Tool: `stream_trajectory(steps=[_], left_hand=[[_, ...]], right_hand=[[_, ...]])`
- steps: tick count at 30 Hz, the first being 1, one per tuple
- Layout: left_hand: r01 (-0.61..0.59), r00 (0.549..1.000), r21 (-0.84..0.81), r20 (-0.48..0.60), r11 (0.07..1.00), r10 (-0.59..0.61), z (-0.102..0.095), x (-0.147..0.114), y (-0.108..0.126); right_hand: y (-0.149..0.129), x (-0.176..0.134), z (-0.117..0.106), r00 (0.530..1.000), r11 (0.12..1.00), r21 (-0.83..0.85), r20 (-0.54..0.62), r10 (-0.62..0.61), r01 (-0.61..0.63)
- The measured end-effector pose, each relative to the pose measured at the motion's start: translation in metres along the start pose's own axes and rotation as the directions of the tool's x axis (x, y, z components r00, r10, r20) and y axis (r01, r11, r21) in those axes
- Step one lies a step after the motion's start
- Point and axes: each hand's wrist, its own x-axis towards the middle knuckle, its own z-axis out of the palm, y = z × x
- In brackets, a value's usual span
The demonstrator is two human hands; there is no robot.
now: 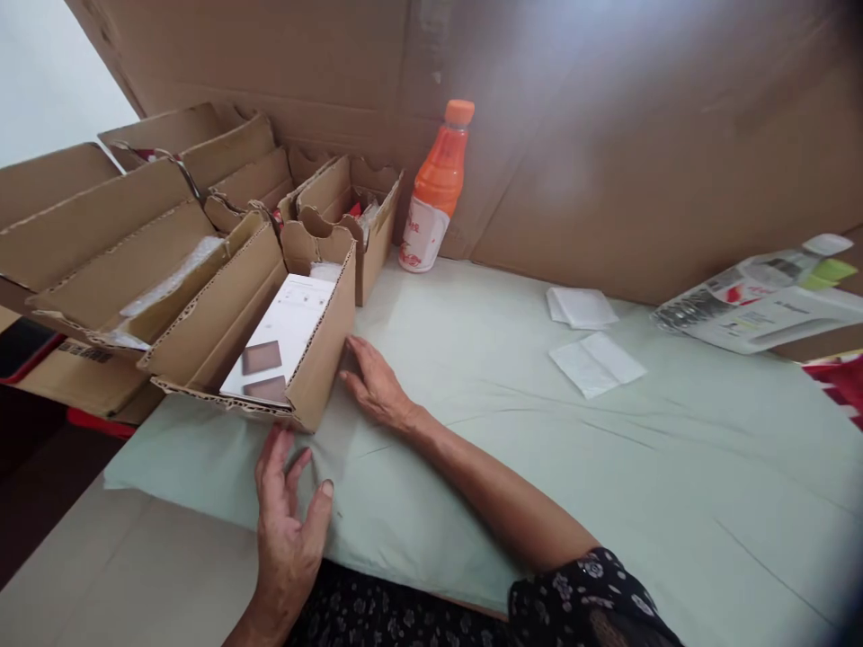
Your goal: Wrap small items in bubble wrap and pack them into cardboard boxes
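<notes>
A cut-open cardboard box (326,346) stands at the table's left, with white printed leaflets (289,314) lying inside it. My left hand (289,521) is at the box's near end, fingers apart, its fingertips by the lower front edge; whether they touch the cardboard I cannot tell. Against the right side of the same box rests my right hand (378,388), palm toward the cloth, fingers loosely spread and holding nothing. The fingertips of that hand meet or nearly meet the box wall.
More open cardboard boxes (121,211) crowd the left and back, some with plastic-wrapped items. An orange-capped bottle (438,193) leans by the cardboard wall (573,162). Two folded white packets (597,364) lie on the pale green cloth (512,449). Clear and white bottles (748,310) lean at right.
</notes>
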Motion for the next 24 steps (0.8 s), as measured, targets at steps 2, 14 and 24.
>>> stream_trajectory(steps=[2, 14, 24], left_hand=[[-0.010, 1.000, -0.001, 0.009, 1.000, 0.010, -0.004, 0.006, -0.004], [-0.042, 0.997, 0.046, 0.064, 0.998, 0.039, 0.002, 0.027, -0.025], [-0.080, 0.997, 0.225, 0.028, 0.971, 0.075, 0.017, 0.018, -0.024]], right_hand=[[-0.002, -0.012, 0.004, 1.000, 0.999, -0.039, -0.010, -0.009, 0.008], [-0.010, -0.068, -0.008, 0.975, 0.926, -0.329, 0.176, -0.134, 0.186], [-0.006, -0.069, -0.013, 0.981, 0.960, -0.236, 0.155, -0.114, 0.149]])
